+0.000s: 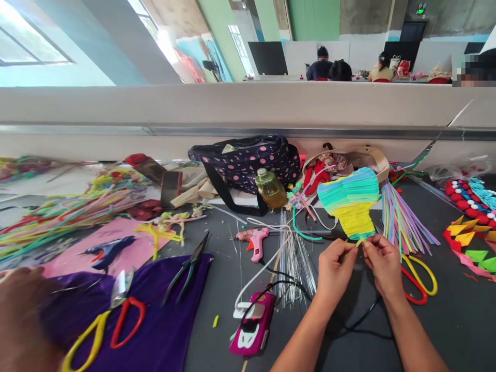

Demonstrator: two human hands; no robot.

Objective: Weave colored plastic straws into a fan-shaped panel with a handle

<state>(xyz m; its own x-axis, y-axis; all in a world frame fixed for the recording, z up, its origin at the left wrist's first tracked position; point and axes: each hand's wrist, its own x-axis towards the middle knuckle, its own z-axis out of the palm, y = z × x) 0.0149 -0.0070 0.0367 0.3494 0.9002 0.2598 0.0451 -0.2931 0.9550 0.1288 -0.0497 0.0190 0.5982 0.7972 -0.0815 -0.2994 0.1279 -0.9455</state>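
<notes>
Over the left edge of the dark table [209, 343] comes a co-worker's blurred hand [23, 294]; I cannot tell whether its fingers hold anything. Beside it, toward the near left corner, scissors [118, 302] with one yellow and one red handle lie on a purple cloth [163, 330], the blades pointing to the back edge. Pliers [190, 266] lie across the cloth's upper right corner, handles slightly spread. Next come a pink glue gun [256, 243] and, nearer the front edge, a magenta box [253, 323] with white shapes and a cable; its markings are too small to read. A bottle [271, 190] of amber liquid leans by a dotted bag [248, 160] at the back edge.

Right of the table's middle, the person's left hand [339, 268] reaches in from the front edge, forearm slanting rightward, fingers curled and thumb and forefinger pinching the narrow lower tip of a yellow and teal fan-shaped piece [351, 201]. The piece is raised between the hands and the back edge, wide end away. The right hand [382, 263] mirrors the left, forearm slanting leftward, fingertips pinching the same tip, the two hands nearly touching. Pastel strips [406, 219] spread just beyond it, toward the right edge
</notes>
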